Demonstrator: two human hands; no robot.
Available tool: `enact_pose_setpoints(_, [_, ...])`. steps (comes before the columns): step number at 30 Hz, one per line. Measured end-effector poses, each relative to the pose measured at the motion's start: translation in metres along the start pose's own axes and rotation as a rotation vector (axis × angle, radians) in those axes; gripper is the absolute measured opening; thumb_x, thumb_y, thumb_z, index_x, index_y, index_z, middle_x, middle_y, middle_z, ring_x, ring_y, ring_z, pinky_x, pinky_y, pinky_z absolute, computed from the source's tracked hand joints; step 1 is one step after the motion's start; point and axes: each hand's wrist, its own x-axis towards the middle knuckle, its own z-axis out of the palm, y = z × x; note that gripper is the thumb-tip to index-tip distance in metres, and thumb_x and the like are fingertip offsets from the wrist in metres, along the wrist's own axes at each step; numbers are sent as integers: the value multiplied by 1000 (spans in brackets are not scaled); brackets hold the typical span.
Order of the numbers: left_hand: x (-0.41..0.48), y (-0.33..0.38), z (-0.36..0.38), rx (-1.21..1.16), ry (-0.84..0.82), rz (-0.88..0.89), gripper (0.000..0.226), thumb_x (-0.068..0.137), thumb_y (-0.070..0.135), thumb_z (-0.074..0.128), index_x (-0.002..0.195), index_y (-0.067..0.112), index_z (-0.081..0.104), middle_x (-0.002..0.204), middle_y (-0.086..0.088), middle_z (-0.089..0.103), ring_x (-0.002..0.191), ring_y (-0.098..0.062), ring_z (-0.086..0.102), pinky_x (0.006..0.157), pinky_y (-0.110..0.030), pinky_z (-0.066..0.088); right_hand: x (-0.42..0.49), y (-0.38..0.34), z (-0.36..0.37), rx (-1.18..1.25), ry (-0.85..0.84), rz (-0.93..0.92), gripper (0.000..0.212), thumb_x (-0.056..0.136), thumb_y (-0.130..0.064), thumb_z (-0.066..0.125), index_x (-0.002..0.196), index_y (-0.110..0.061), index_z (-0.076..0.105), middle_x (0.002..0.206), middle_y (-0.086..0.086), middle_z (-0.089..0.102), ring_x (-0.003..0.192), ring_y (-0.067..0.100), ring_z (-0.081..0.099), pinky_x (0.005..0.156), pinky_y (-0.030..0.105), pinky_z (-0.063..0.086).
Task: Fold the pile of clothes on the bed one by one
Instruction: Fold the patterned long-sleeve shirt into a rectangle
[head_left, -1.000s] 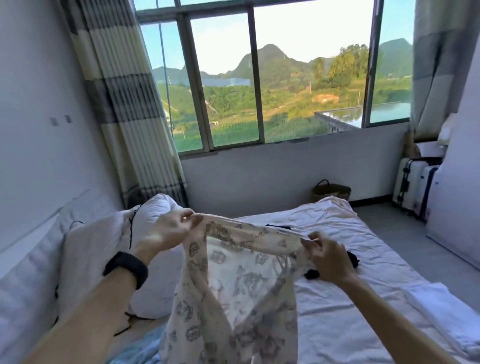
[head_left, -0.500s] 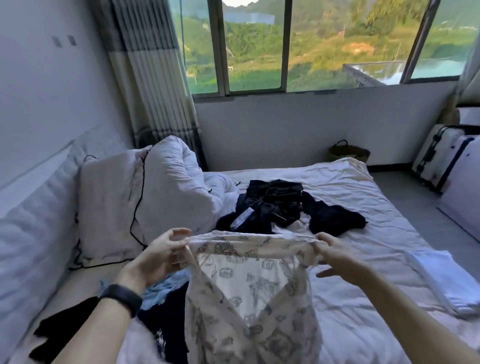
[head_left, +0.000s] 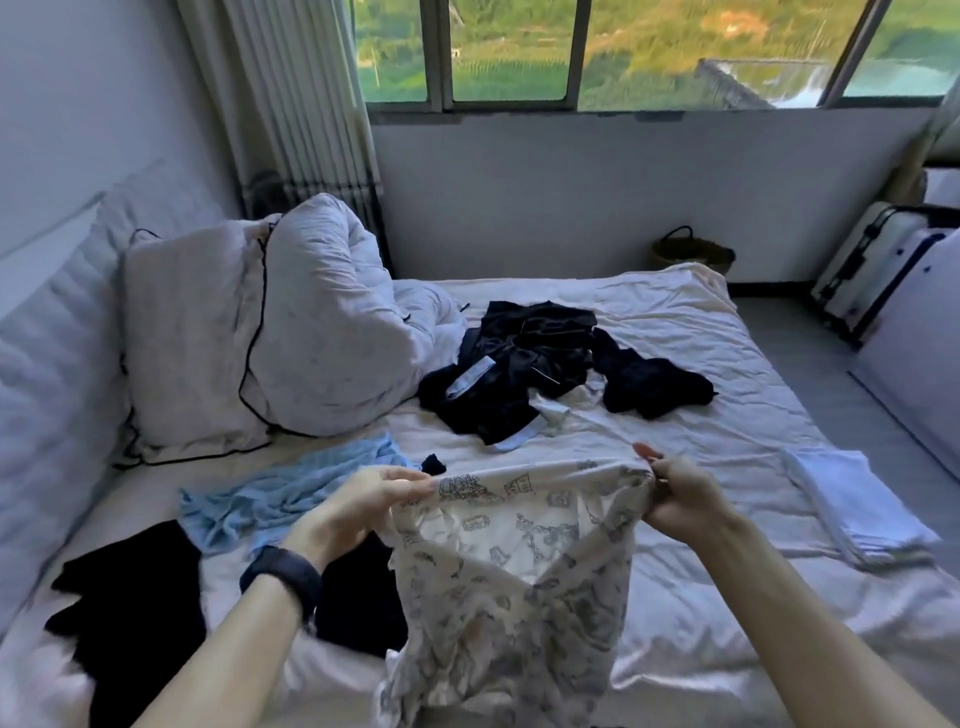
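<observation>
A cream printed garment (head_left: 514, 582) hangs in front of me over the bed (head_left: 691, 353), stretched by its top edge. My left hand (head_left: 358, 509) pinches the left corner and my right hand (head_left: 680, 493) pinches the right corner. A heap of black clothes (head_left: 530, 369) lies in the middle of the bed. Beside my left hand a light blue garment (head_left: 280, 493) is spread out. More black clothing (head_left: 130, 603) lies at the near left, partly hidden by my left arm.
A folded white cloth (head_left: 857, 504) rests on the bed's right edge. Pillows (head_left: 192, 338) and a bunched duvet (head_left: 332, 322) fill the far left. A basket (head_left: 691, 252) and a suitcase (head_left: 872, 265) stand on the floor near the window wall.
My view has tipped down from the window to the bed. Both hands have lowered the printed garment toward the mattress and still hold its top corners.
</observation>
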Motion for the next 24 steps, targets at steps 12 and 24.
enact_pose_setpoints(12, [29,28,-38,662,284,355,26,80,48,51,78,26,65,72,8,60,75,-19,57,72,-35,46,-11,-18,-4,-1606,96,-821,16,95,-23,63,91,-13,74,101,7,58,95,28,60,77,34,44])
enact_pose_setpoints(24, [33,72,-58,761,223,309,55,83,71,57,79,17,59,75,4,66,74,-19,61,64,-33,43,-27,-48,-8,-1362,-15,-657,61,88,-73,53,47,-28,45,45,-14,38,44,3,34,54,34,26])
